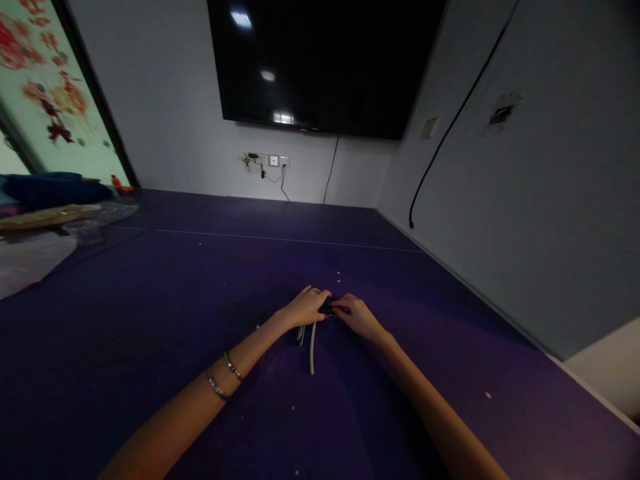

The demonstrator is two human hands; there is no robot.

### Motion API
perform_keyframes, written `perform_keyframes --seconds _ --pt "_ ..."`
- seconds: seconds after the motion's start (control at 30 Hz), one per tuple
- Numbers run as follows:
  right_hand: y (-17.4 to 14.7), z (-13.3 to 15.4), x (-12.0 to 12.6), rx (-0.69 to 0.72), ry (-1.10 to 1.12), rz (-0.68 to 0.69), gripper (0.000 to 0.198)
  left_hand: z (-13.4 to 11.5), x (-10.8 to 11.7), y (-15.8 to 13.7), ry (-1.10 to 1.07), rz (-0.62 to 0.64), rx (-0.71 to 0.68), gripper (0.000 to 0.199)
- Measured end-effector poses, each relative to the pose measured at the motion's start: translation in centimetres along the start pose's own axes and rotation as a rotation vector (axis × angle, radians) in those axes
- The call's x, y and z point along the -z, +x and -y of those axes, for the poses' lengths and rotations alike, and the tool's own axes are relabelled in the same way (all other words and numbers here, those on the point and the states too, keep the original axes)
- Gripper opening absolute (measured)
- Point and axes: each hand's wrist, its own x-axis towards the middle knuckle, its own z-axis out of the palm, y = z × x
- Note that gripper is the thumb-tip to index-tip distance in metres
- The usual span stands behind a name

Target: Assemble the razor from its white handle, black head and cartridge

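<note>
Gripping some little dark thing, left hand steadies it, I'd guess, while right hand pinches its end.

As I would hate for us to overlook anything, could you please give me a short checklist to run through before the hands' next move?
1. Left hand on the small dark object: ok, its fingers are at the object's left side.
2. Right hand gripping the object firmly: cannot tell, the fingertips are at its right side, but the grip is too small to judge.
3. Near end of the pale strip in view: ok, it extends from the left hand toward the wearer.
4. Strip joined to the object: cannot tell, the left hand hides its far end.
5. Purple surface free of scraps: not ok, white scraps are scattered on it.
</note>
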Motion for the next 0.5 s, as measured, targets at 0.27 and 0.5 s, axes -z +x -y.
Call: perform_keyframes --seconds 0.27,0.5 --pt "0.0 0.2 0.0 0.005 0.004 0.013 0.025 -0.2 0.3 -0.1 0.012 -0.013 -0.021 0.046" --pt "0.0 0.1 0.3 -0.028 0.087 -0.068 0.025 -0.6 1.3 0.0 0.03 -0.013 -0.013 0.046"
